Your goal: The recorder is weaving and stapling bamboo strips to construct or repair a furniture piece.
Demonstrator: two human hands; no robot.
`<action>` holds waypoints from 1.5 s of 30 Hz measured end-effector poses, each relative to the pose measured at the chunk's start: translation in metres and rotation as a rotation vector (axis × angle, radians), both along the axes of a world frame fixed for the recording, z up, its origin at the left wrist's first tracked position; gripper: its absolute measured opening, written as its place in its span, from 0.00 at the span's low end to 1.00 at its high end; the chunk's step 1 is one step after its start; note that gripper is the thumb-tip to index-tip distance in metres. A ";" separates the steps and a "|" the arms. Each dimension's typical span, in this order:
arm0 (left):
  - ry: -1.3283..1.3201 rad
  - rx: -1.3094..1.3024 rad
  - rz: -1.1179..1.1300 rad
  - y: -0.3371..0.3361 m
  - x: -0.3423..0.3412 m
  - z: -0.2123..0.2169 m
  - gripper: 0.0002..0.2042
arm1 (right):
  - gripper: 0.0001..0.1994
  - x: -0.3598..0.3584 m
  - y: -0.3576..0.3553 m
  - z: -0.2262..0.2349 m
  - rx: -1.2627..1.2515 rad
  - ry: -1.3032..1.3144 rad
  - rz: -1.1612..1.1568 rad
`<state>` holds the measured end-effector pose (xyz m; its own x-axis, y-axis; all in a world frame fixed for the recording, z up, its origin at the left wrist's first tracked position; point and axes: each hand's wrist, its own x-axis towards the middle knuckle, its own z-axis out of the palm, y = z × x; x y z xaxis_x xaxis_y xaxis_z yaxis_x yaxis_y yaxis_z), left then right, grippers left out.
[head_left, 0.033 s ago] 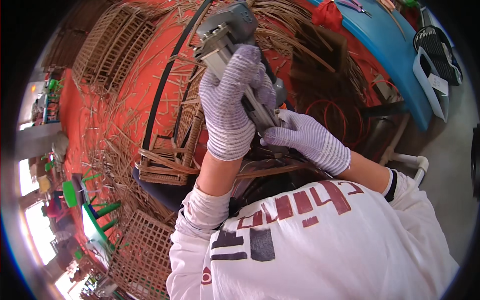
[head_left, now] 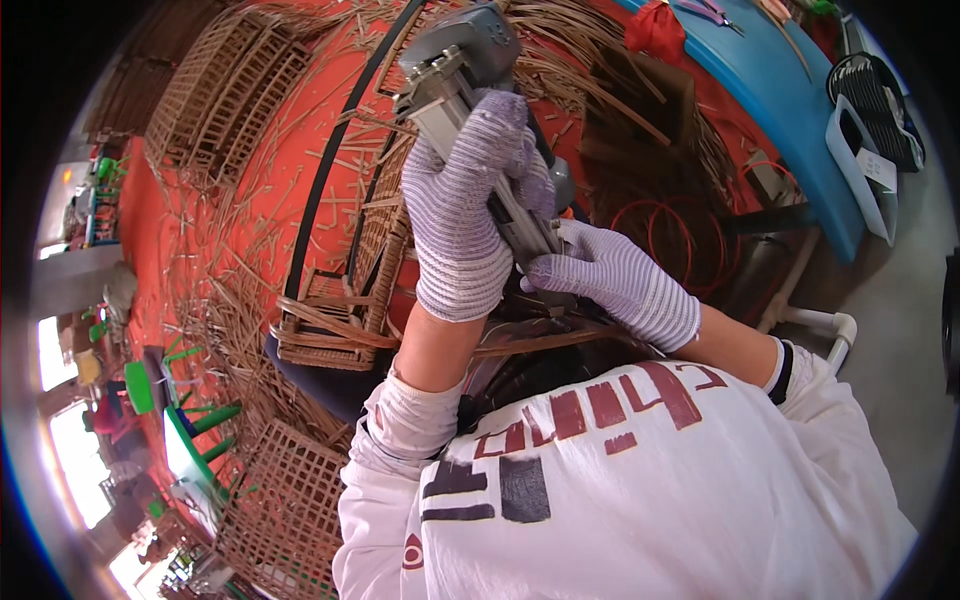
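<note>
A grey pneumatic staple gun [head_left: 465, 50] is held up in front of my chest, its metal magazine slanting down toward me. My left hand [head_left: 460, 200], in a purple-and-white striped glove, is wrapped around the magazine [head_left: 437, 125]. In a matching glove, my right hand [head_left: 615, 270] is closed at the magazine's lower end, thumb laid along it; some of its fingers are hidden. A partly woven wicker frame [head_left: 330, 335] with a long black strip [head_left: 325, 180] stands by my left forearm.
Loose wicker strips [head_left: 265, 255] litter the red floor covering [head_left: 240, 215]. Stacked wicker crates [head_left: 225, 95] stand far left, and a lattice panel [head_left: 285, 500] near left. At right are a blue table [head_left: 780, 110], a brown box [head_left: 640, 110], a red hose [head_left: 680, 220] and a white pipe [head_left: 830, 325].
My left hand and the staple gun have shifted very slightly to the right. My right hand keeps its place at the magazine's lower end.
</note>
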<state>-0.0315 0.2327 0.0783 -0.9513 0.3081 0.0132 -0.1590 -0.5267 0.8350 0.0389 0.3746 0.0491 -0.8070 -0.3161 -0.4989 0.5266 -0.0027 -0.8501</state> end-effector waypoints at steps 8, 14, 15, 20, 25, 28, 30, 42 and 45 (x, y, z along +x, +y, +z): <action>-0.067 0.086 0.048 0.005 0.001 -0.009 0.11 | 0.20 0.003 -0.001 0.003 0.062 0.059 -0.043; -0.085 0.051 0.060 0.008 0.006 -0.006 0.09 | 0.21 0.003 0.004 0.007 0.132 -0.030 0.000; -0.079 0.053 0.062 0.009 0.007 -0.005 0.09 | 0.21 0.003 0.005 0.007 0.133 -0.024 0.002; -0.089 0.036 0.045 0.013 0.011 -0.003 0.08 | 0.24 0.007 0.011 0.000 0.085 -0.128 0.017; -0.068 -0.020 0.007 0.012 0.010 -0.002 0.08 | 0.23 0.013 0.005 0.001 0.013 -0.079 -0.083; -0.110 -0.013 -0.006 0.011 0.011 0.001 0.08 | 0.22 0.016 -0.002 -0.014 0.030 0.024 -0.178; -0.101 -0.003 0.013 0.012 0.009 -0.001 0.08 | 0.22 0.016 -0.003 -0.024 0.036 0.099 -0.234; -0.165 0.304 -0.093 -0.002 -0.008 -0.022 0.25 | 0.28 0.012 -0.002 -0.040 0.192 0.247 -0.186; -0.172 0.345 -0.144 -0.004 -0.012 -0.027 0.31 | 0.28 0.011 0.000 -0.042 0.173 0.237 -0.173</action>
<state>-0.0433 0.2291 0.0515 -0.8964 0.4430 -0.0159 -0.3728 -0.7338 0.5679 0.0498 0.3744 0.0068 -0.9410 -0.0916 -0.3257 0.3190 0.0807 -0.9443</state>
